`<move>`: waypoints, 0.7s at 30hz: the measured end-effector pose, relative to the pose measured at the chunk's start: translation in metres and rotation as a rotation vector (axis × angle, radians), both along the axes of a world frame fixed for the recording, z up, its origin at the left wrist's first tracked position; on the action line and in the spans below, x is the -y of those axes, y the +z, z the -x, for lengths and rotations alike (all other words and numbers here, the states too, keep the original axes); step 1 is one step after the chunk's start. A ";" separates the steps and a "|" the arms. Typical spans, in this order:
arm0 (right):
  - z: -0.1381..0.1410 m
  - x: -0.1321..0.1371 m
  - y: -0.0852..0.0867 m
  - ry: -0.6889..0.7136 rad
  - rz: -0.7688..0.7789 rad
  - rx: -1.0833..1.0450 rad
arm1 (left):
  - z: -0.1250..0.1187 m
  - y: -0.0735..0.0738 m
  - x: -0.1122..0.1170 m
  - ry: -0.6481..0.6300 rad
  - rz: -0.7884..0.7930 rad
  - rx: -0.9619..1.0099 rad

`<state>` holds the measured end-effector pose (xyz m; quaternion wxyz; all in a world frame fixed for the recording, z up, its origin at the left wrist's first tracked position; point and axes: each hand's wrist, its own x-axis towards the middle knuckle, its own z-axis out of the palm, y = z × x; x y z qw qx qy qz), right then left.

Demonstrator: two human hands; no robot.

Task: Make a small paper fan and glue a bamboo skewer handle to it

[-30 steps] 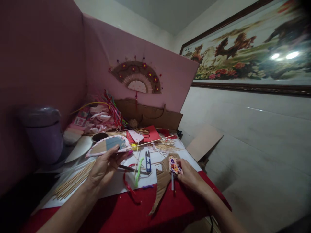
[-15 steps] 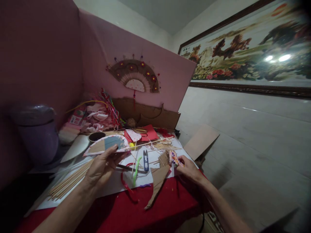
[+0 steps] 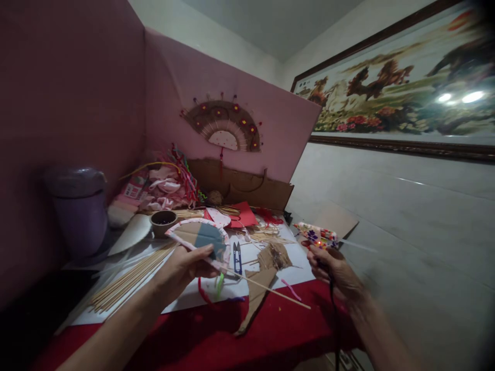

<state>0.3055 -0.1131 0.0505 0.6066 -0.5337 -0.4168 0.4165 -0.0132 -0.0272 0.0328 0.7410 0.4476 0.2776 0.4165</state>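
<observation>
My left hand [image 3: 197,261] is closed on a half-round cardboard piece [image 3: 211,242], tan and grey-blue with a pink-and-white wrapped edge. A thin wooden stick [image 3: 273,291] sticks out from its lower right end; whether it is fixed there or just pinched, I cannot tell. My right hand [image 3: 336,270] grips a flower-patterned hot glue gun [image 3: 319,236], lifted at the table's right side. A small red light glows on the gun, and a clear glue stick [image 3: 358,245] juts out behind it. Blue thread snips [image 3: 237,259] lie between the hands, beside torn brown cardboard [image 3: 261,288].
A bundle of thin sticks [image 3: 129,278] lies at left, near a brown cup [image 3: 163,222] and a purple bin [image 3: 79,214]. Pink fabric and pipe cleaners heap at the back. A decorated fan [image 3: 224,126] hangs on the pink board. The gun's black cord [image 3: 335,319] hangs down.
My right hand has raised the glue gun from the torn cardboard and turned it level. My left hand has moved right and tilted the half-round piece, so its stick now points down to the right.
</observation>
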 end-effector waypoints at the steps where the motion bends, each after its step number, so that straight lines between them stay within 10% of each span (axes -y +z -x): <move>1: 0.004 0.004 0.007 0.027 -0.004 0.048 | 0.000 0.000 0.001 -0.012 -0.028 -0.040; 12: 0.087 0.015 0.036 0.487 0.086 0.749 | -0.006 -0.004 0.005 -0.097 -0.105 -0.073; 21: 0.096 0.010 0.034 0.558 0.123 0.938 | -0.007 -0.007 0.003 -0.089 -0.043 -0.059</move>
